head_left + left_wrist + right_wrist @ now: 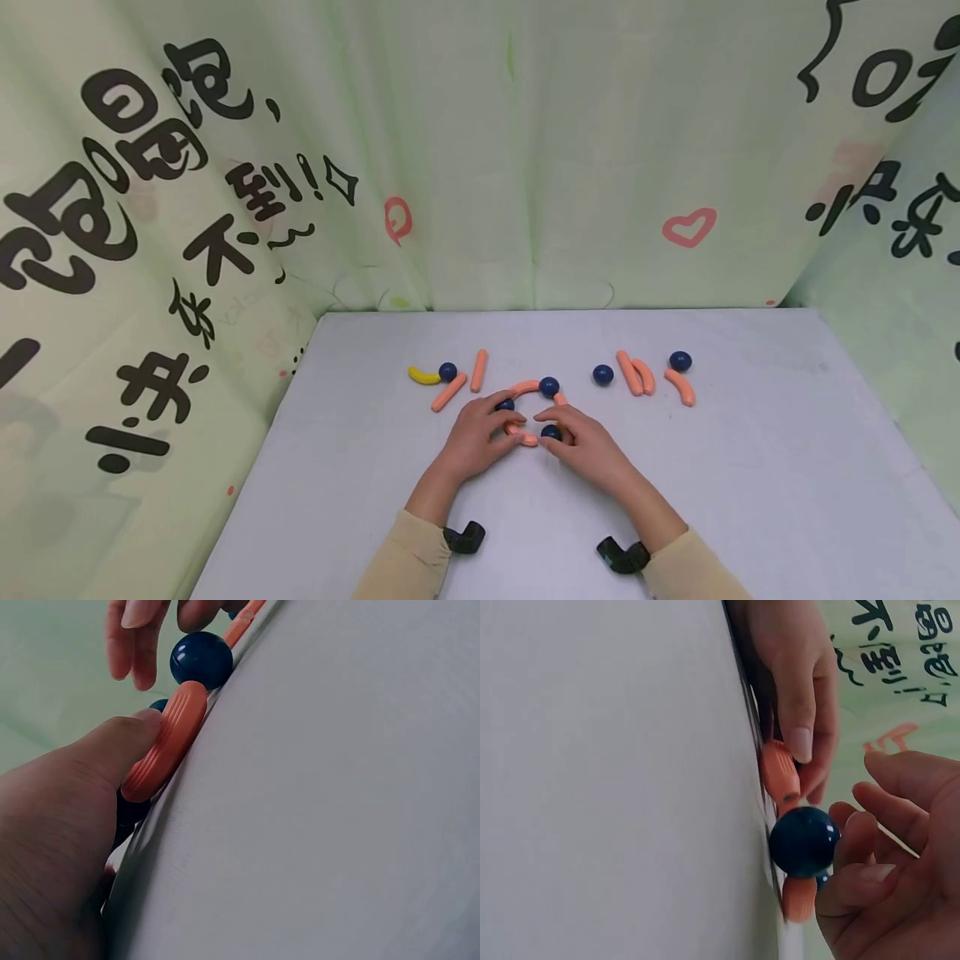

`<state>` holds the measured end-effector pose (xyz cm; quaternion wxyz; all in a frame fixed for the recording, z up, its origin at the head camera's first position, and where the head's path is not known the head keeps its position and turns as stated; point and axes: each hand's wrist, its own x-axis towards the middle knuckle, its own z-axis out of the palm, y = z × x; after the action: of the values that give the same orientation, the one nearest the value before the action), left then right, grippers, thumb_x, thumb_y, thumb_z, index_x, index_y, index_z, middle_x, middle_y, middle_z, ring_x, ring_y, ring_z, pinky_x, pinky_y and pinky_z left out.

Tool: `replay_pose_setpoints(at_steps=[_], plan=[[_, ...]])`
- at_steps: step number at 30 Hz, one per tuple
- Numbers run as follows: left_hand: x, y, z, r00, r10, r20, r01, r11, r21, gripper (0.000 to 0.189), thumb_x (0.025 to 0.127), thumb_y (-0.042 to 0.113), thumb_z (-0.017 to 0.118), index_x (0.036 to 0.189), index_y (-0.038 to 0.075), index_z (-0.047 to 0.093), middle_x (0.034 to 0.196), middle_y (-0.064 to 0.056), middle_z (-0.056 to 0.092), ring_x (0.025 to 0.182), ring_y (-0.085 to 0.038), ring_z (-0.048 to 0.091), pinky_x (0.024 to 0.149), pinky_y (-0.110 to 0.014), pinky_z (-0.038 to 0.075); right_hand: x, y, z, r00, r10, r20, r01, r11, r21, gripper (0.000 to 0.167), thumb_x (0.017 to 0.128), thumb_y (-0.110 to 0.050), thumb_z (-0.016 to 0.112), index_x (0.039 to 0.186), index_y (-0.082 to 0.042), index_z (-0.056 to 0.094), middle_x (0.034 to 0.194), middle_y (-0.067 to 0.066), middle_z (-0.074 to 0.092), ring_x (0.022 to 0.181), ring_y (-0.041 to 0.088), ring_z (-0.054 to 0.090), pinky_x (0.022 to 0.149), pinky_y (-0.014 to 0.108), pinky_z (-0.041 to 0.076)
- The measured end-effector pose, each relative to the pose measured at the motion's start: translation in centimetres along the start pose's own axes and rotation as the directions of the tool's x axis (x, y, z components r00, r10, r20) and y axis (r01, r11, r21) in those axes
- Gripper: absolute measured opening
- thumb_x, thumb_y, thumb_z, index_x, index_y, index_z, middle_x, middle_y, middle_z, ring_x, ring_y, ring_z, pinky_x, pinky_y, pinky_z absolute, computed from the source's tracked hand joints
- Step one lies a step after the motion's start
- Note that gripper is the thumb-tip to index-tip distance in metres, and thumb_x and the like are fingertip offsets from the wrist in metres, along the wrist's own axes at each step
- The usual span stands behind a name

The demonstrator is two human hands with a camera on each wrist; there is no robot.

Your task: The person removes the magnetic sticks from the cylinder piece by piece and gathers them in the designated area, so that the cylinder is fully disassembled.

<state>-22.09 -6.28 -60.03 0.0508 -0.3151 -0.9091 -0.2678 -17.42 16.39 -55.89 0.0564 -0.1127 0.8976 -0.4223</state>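
Observation:
Orange curved sticks and dark blue balls form a rough ring at the middle of the table. My left hand (476,433) pinches the lower-left curved stick (529,440) between thumb and fingers; in the left wrist view its thumb lies along the ridged stick (169,746). Against that stick's end sits a blue ball (551,432). Beside this ball, my right hand (588,442) is loosely bent, fingertips right at the ball (805,841) in the right wrist view. Left fingers partly hide another ball (506,405). Farther back are a curved stick (524,387), a ball (549,387) and a stick (560,399).
Back left lie a yellow curved piece (424,377), a ball (447,372) and straight orange sticks (449,392). To the back right are two balls (603,375) and several orange sticks (680,388). A printed curtain (525,167) hangs behind the white table (787,467).

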Motion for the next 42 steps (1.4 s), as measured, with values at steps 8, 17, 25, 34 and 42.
replay_pose_setpoints(at_steps=[8, 17, 25, 34, 42], plan=[[0.1, -0.2, 0.2, 0.999, -0.038, 0.005, 0.038, 0.999, 0.003, 0.036, 0.101, 0.038, 0.054, 0.135, 0.029, 0.059, 0.152, 0.008, 0.045, 0.137, -0.015, 0.047, 0.113, -0.043, 0.039, 0.1, -2.5, 1.6, 0.996, 0.081, 0.026, -0.081, 0.997, 0.011, 0.028, 0.095, -0.029, 0.067, 0.121, -0.021, 0.067, 0.064, -0.004, 0.055, 0.051, 0.012, 0.051, 0.051, 0.026, 0.042], [0.1, -0.2, 0.8, 0.999, -0.042, 0.017, 0.042, 0.999, 0.023, 0.029, 0.097, 0.046, 0.06, 0.115, 0.027, 0.073, 0.153, 0.008, 0.044, 0.137, -0.017, 0.046, 0.114, -0.044, 0.037, 0.1, -3.6, 2.7, 0.979, 0.2, 0.05, -0.203, 0.977, 0.063, 0.024, 0.097, -0.022, 0.064, 0.121, -0.019, 0.063, 0.052, 0.002, 0.056, 0.039, 0.015, 0.051, 0.04, 0.029, 0.043], [0.3, 0.1, 0.5, 1.0, 0.005, 0.011, -0.006, 0.998, 0.069, 0.03, 0.088, 0.048, 0.069, 0.111, 0.031, 0.075, 0.151, 0.004, 0.047, 0.134, -0.018, 0.05, 0.111, -0.041, 0.041, 0.0, -2.9, 2.8, 0.97, 0.244, -0.002, -0.243, 0.968, 0.058, 0.023, 0.096, -0.013, 0.062, 0.119, -0.018, 0.064, 0.049, 0.002, 0.056, 0.037, 0.017, 0.052, 0.041, 0.032, 0.045], [0.2, 0.1, 0.1, 0.997, -0.057, 0.048, 0.056, 0.998, 0.016, 0.022, 0.089, 0.046, 0.068, 0.103, 0.03, 0.076, 0.151, 0.005, 0.047, 0.135, -0.019, 0.049, 0.112, -0.039, 0.041, 0.4, -2.4, 1.6, 0.957, 0.287, -0.04, -0.283, 0.956, 0.08, 0.02, 0.094, -0.014, 0.065, 0.115, -0.013, 0.066, 0.053, 0.004, 0.06, 0.043, 0.019, 0.059, 0.044, 0.031, 0.048], [0.1, -0.1, -0.1, 0.999, -0.02, 0.045, 0.019, 0.999, 0.026, 0.031, 0.084, 0.052, 0.07, 0.108, 0.033, 0.076, 0.151, 0.009, 0.045, 0.135, -0.017, 0.048, 0.114, -0.04, 0.038, 0.5, -2.4, 2.1, 0.971, 0.224, 0.08, -0.228, 0.972, 0.049, 0.032, 0.096, -0.013, 0.064, 0.128, -0.014, 0.062, 0.057, 0.003, 0.061, 0.043, 0.018, 0.057, 0.045, 0.031, 0.048]])
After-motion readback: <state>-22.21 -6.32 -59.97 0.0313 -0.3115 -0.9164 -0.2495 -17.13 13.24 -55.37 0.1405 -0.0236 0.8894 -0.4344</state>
